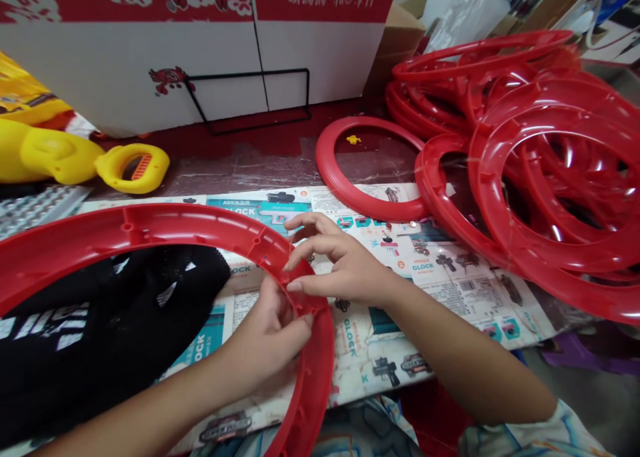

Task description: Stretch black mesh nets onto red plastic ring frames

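A large red plastic ring (315, 364) lies in the front left with its hollow, ribbed side up, partly cut off by the frame. My left hand (273, 330) grips its inner edge, the thumb resting in the channel and the other fingers partly hidden by the rim. Over the same stretch of channel, my right hand (345, 264) has its thumb and index fingertips close together in a pinch; whatever lies between them cannot be made out. Its other fingers curl above the ring's outer edge. Inside the ring is a piece of black cloth (150, 337) with white marks.
Several red rings (555, 257) are heaped on the right, beside a flat-lying red ring (345, 194). Printed cardboard (440, 270) covers the tabletop. Yellow plastic parts (60, 154) lie at left. A white-and-red carton (220, 50) and black wire frame (250, 75) stand behind.
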The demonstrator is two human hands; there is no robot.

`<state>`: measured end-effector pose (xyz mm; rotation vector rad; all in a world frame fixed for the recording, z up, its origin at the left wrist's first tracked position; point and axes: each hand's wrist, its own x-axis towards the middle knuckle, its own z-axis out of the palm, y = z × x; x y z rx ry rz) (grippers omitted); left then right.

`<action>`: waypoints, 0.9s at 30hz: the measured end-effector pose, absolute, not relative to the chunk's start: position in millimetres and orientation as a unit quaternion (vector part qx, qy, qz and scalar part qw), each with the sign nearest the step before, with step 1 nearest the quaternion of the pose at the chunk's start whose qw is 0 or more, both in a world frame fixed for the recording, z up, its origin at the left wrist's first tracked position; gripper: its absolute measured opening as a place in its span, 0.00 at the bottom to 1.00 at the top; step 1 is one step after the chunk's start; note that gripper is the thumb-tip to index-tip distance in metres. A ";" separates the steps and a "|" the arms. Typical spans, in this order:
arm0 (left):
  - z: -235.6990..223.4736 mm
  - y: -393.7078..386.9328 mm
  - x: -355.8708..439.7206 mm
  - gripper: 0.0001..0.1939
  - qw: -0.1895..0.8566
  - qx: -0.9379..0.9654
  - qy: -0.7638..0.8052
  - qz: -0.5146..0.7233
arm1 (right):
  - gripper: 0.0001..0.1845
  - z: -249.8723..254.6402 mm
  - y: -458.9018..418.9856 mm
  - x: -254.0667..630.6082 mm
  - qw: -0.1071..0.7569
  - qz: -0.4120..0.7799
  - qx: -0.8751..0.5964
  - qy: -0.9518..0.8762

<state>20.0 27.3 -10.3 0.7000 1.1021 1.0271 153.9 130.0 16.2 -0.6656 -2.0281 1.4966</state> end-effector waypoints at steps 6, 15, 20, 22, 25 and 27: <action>-5.5 24.4 15.6 0.33 0.764 0.315 0.423 0.371 | 0.04 15.9 134.0 158.1 0.230 0.570 -0.183 -0.767; -12.1 17.7 14.7 0.43 0.809 0.302 0.393 0.316 | 0.02 25.9 137.2 163.4 0.226 0.557 -0.181 -0.778; -20.3 15.2 9.3 0.43 0.811 0.340 0.387 0.279 | 0.02 27.4 134.5 161.4 0.216 0.535 -0.189 -0.795; -21.4 13.9 7.3 0.44 0.810 0.348 0.383 0.276 | 0.02 25.8 134.3 160.4 0.221 0.537 -0.192 -0.791; -19.5 12.9 7.1 0.41 0.798 0.362 0.395 0.274 | 0.02 22.9 135.3 159.4 0.228 0.535 -0.184 -0.793; -17.4 13.5 8.5 0.38 0.786 0.368 0.405 0.289 | 0.03 21.9 136.1 159.2 0.228 0.526 -0.181 -0.799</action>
